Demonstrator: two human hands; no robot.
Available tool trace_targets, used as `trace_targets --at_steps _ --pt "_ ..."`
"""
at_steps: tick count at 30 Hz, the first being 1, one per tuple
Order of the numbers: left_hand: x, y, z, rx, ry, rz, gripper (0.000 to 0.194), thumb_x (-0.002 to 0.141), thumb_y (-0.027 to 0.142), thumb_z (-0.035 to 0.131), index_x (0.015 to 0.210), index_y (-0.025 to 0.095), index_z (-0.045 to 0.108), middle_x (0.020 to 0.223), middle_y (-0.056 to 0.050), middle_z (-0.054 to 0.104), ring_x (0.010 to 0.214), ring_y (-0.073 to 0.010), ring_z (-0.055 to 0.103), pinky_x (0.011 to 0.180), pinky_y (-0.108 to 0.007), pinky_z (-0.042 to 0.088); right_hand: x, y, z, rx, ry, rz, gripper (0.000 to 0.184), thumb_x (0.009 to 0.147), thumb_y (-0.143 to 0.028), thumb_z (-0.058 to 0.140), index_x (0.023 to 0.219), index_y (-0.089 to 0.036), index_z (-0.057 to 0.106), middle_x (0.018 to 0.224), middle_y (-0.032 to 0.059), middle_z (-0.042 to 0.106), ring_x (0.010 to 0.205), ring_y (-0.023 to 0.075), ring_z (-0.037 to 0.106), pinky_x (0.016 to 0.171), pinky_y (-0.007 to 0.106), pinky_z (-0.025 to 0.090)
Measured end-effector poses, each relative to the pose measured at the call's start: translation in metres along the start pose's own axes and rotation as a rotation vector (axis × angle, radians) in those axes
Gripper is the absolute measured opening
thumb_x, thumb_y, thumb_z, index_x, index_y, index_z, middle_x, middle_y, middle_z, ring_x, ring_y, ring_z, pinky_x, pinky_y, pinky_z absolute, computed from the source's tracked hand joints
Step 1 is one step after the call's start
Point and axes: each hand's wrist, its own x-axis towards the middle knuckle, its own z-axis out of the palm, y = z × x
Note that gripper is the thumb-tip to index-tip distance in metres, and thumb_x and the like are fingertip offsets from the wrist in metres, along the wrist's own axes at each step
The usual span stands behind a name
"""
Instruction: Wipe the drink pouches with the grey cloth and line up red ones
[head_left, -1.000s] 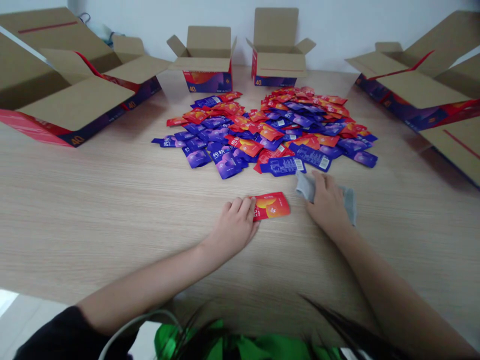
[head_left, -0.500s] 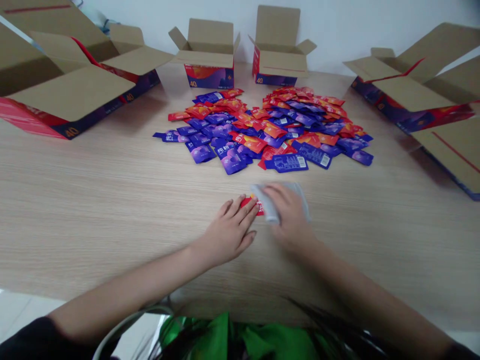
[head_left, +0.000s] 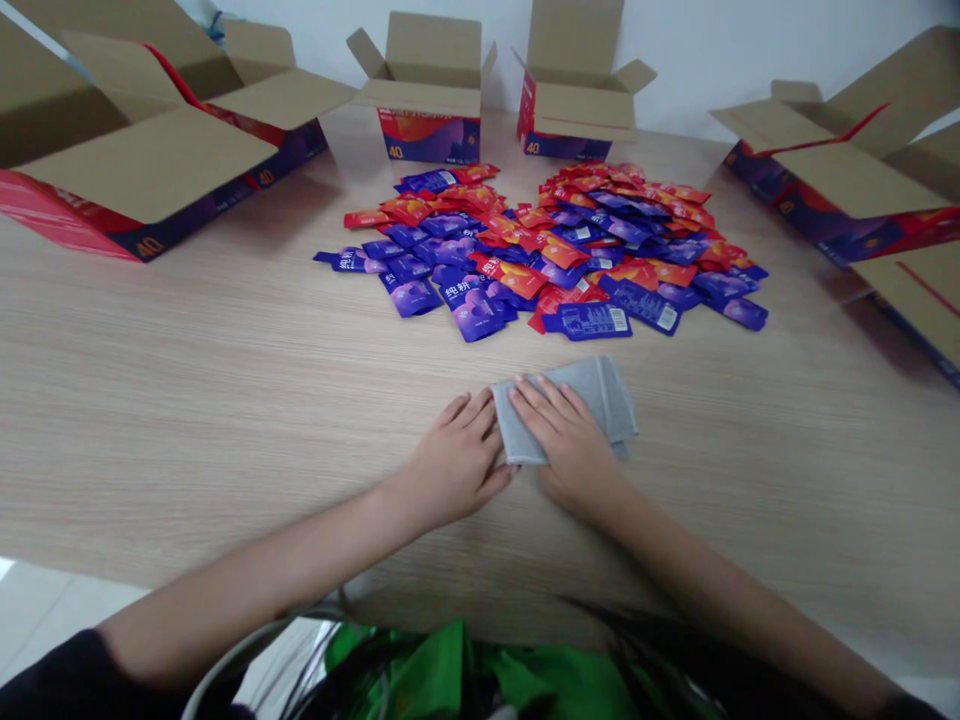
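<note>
A grey cloth [head_left: 577, 400] is spread flat on the wooden table [head_left: 187, 400], just short of the near edge of a pile of sachets [head_left: 547, 245]. The right hand [head_left: 566, 445] is laid palm down on the cloth's left part, its fingers [head_left: 544, 395] stretched out flat and slightly spread, nothing being gripped. The left hand [head_left: 457, 455] is rested on the table just beside the cloth, its fingers [head_left: 476, 410] likewise extended and open, their tips touching or nearly touching the cloth's left edge; which of the two cannot be told. The two hands are set side by side, almost in contact. The pile is made up of red-orange and purple sachets, heaped loosely and overlapping, with one purple sachet [head_left: 589, 320] showing a barcode lying nearest the cloth. Open cardboard boxes are ranged around the table: two small ones [head_left: 431, 100] at the far edge, a large one [head_left: 142, 150] at the left, and another [head_left: 847, 170] at the right, all with flaps raised.
</note>
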Motion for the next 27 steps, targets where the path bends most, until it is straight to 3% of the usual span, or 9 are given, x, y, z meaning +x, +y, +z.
trace_targets --at_steps 3,7,9,13,15,22,27 --pt "-0.001 -0.002 -0.001 -0.013 0.002 0.006 0.054 0.094 0.048 0.043 0.137 0.015 0.047 0.148 -0.016 0.040 0.141 -0.0309 0.029 0.113 -0.046 0.024 -0.007 0.004 -0.007 0.006 -0.042 -0.010 0.074 0.074 -0.014 0.044 0.147 -0.013 0.032 0.156 0.0087 0.029 0.144 0.0247 0.021 0.116 0.047 0.018" --pt "0.001 -0.002 -0.005 -0.035 -0.027 0.011 0.056 0.095 0.048 0.044 0.144 0.023 0.037 0.154 -0.012 0.030 0.143 -0.0304 0.024 0.113 -0.049 0.023 -0.028 0.030 -0.013 -0.044 0.015 0.141 0.072 0.078 -0.012 0.040 0.149 -0.015 0.028 0.156 0.0095 0.027 0.144 0.0249 0.022 0.115 0.050 0.021" --pt "0.003 -0.001 -0.007 -0.029 -0.045 0.003 0.057 0.093 0.049 0.047 0.143 0.024 0.038 0.154 -0.012 0.030 0.143 -0.0321 0.023 0.113 -0.051 0.022 -0.025 0.028 -0.010 -0.064 0.038 0.162 0.071 0.079 -0.014 0.041 0.148 -0.013 0.029 0.156 0.0103 0.027 0.144 0.0269 0.022 0.115 0.052 0.019" --pt "0.004 0.002 -0.005 -0.002 -0.062 -0.014 0.055 0.093 0.052 0.045 0.137 0.018 0.046 0.149 -0.015 0.037 0.142 -0.0334 0.025 0.113 -0.053 0.020 -0.002 0.002 -0.002 -0.023 -0.019 -0.006 0.073 0.076 -0.019 0.045 0.148 -0.014 0.032 0.156 0.0077 0.027 0.144 0.0262 0.021 0.117 0.050 0.013" --pt "0.003 0.003 -0.002 0.013 -0.059 -0.020 0.056 0.094 0.053 0.042 0.137 0.017 0.046 0.148 -0.016 0.038 0.142 -0.0329 0.025 0.114 -0.052 0.019 0.002 0.000 -0.001 -0.012 -0.029 -0.054 0.073 0.076 -0.019 0.045 0.148 -0.013 0.031 0.156 0.0071 0.027 0.144 0.0244 0.021 0.117 0.048 0.013" --pt "0.001 0.009 0.001 0.033 -0.021 -0.037 0.060 0.095 0.051 0.040 0.147 0.022 0.031 0.157 -0.011 0.023 0.144 -0.0336 0.018 0.113 -0.055 0.018 -0.019 0.041 -0.007 -0.079 0.116 0.237 0.069 0.081 -0.018 0.042 0.148 -0.013 0.030 0.154 0.0096 0.032 0.142 0.0264 0.027 0.114 0.050 0.022" --pt "0.003 0.010 -0.001 0.026 -0.050 -0.038 0.056 0.095 0.050 0.040 0.140 0.017 0.042 0.153 -0.011 0.033 0.144 -0.0347 0.018 0.113 -0.056 0.017 -0.006 0.013 -0.003 -0.047 0.030 0.024 0.073 0.076 -0.019 0.045 0.148 -0.013 0.031 0.155 0.0086 0.030 0.143 0.0285 0.023 0.116 0.052 0.014"
